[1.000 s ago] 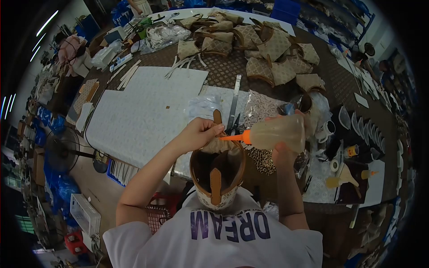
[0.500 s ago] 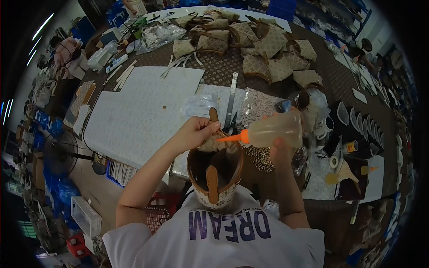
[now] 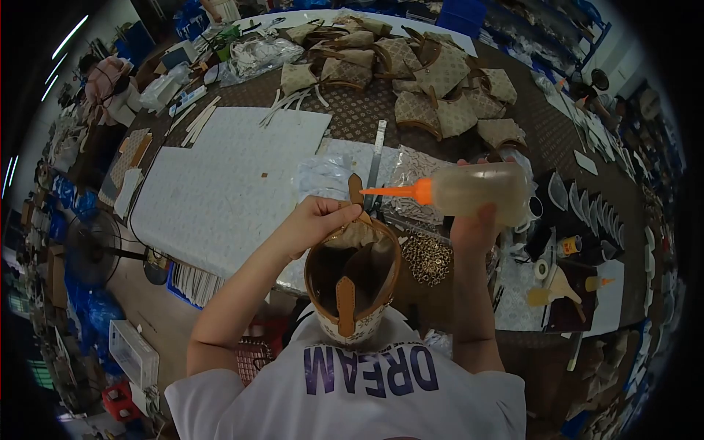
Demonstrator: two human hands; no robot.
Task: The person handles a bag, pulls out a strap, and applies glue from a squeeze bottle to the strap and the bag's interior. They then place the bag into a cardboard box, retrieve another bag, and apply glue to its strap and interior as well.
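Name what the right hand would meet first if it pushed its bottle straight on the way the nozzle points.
Probably the brown leather tab just above the left hand: the orange nozzle on the bottle in the right hand points at it, though depth is unclear.

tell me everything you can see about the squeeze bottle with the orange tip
The squeeze bottle looks like rounded, translucent plastic, with pale, murky yellowish-brown contents and a long, tapering orange nozzle. It lies nearly level in the right hand, thumb on the near side and fingers partly hidden behind. The nozzle points left, its tip beside the brown tab of the open bag; whether they touch cannot be told.
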